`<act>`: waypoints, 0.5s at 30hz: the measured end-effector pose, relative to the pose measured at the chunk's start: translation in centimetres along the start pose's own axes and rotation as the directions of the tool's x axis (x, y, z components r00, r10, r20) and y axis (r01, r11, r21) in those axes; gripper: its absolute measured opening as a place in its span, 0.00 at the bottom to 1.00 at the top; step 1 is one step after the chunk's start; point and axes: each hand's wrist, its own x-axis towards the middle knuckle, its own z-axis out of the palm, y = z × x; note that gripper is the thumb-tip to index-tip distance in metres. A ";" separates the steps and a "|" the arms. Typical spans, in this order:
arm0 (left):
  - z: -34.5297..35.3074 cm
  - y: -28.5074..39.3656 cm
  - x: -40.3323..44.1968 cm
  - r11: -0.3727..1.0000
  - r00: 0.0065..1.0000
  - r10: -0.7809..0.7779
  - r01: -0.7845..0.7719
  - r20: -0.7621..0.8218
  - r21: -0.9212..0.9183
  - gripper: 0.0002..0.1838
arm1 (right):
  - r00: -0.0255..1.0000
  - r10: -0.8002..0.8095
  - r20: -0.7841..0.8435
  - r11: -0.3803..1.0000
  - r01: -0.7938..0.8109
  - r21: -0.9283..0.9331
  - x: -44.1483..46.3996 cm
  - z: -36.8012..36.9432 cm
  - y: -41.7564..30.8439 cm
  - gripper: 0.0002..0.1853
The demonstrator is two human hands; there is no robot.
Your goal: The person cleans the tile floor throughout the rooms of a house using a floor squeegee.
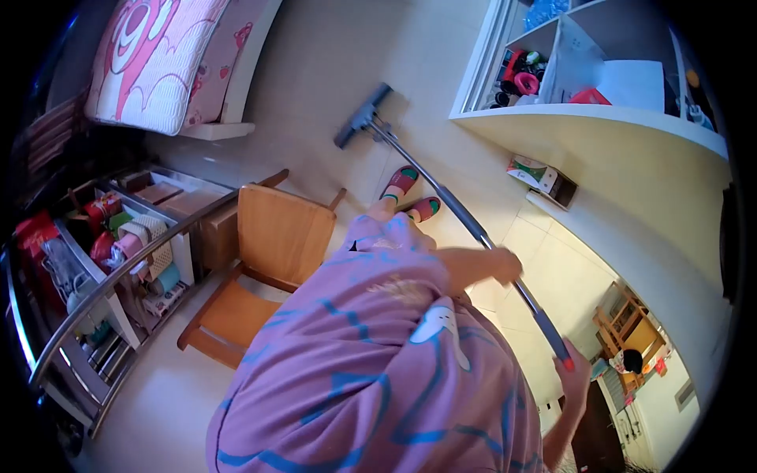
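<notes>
A mop with a wide grey head slants across the view, its head flat on the pale tiled floor at the upper middle. Its pole runs down to the right. My left hand, reaching across my body, is wrapped round the middle part of the pole. Near the pole's upper end, beside a red spot, my right hand is closed round the dark grip. My feet in dark red and green slippers stand on the floor below the mop head.
A wooden chair is close on the left, beside a metal-railed rack of household items. A bed with a pink mattress is at upper left. White shelves stand at upper right, with a small open box on the floor beneath.
</notes>
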 end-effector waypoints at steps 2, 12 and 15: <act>-1.4 -5.5 -4.7 0.981 0.977 -0.193 0.194 -0.087 0.011 0.11 | 0.990 -0.108 0.094 0.994 0.107 0.017 5.3 2.2 -4.5 0.27; -4.1 -18.7 -29.9 0.666 0.458 -0.667 0.720 -0.588 -0.195 0.22 | 0.765 -0.634 0.115 0.772 0.617 0.152 17.9 17.0 -22.2 0.31; -4.5 -14.5 -26.8 0.581 0.523 -0.607 0.806 -0.598 0.115 0.30 | 0.827 -0.509 0.238 0.858 0.509 0.069 16.6 13.5 -20.8 0.29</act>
